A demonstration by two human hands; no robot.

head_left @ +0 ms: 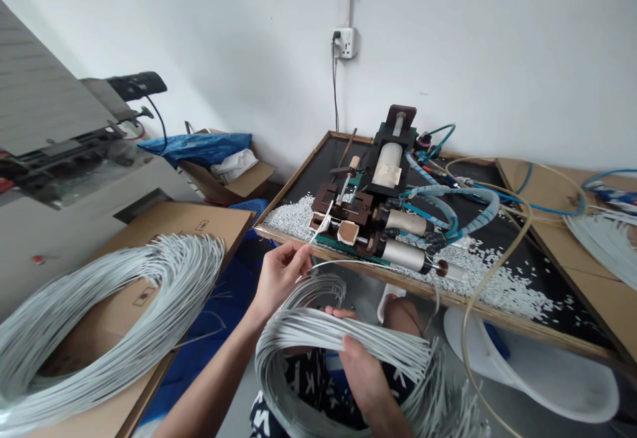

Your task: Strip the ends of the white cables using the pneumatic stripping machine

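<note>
My left hand (pixel 280 271) pinches a single white wire (pixel 318 225) whose end reaches into the front of a small pneumatic wire-stripping machine (pixel 378 206). My right hand (pixel 365 375) is closed around a bundle of white wires (pixel 318 332) looped over my lap. The machine sits on a black board (pixel 497 225) strewn with white insulation bits (pixel 488 279).
A large coil of white wires (pixel 114 305) lies on a cardboard box (pixel 199 216) at left. Blue and clear hoses (pixel 458 206) run from the machine. More wires (pixel 604 242) lie at right. A white stool (pixel 542 371) stands below the board. A grey machine (pixel 60 159) stands at far left.
</note>
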